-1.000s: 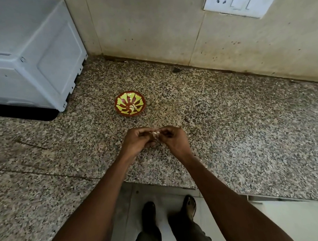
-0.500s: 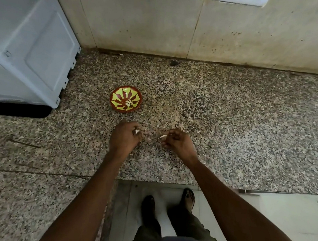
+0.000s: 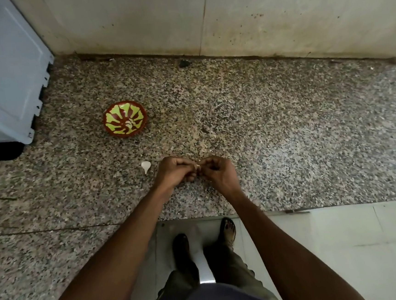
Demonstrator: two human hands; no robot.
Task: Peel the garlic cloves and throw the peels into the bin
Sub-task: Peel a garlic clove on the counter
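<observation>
My left hand (image 3: 173, 171) and my right hand (image 3: 216, 171) meet over the granite counter (image 3: 287, 142), fingertips pinched together on a small garlic clove (image 3: 196, 166) that barely shows between them. A white piece of garlic peel (image 3: 145, 166) lies on the counter just left of my left hand. Farther back and left stands a small red bowl with a yellow-green pattern (image 3: 125, 119); something pale lies at its bottom. No bin is in view.
A white appliance (image 3: 5, 71) stands at the far left on the counter. A tiled wall (image 3: 228, 15) closes the back. The counter's front edge runs just below my wrists, with pale floor tiles (image 3: 344, 244) and my feet beneath.
My hands had parted half a second ago, each holding a bit; now they are pinched together again. The white peel now lies on the counter left of my left hand.
</observation>
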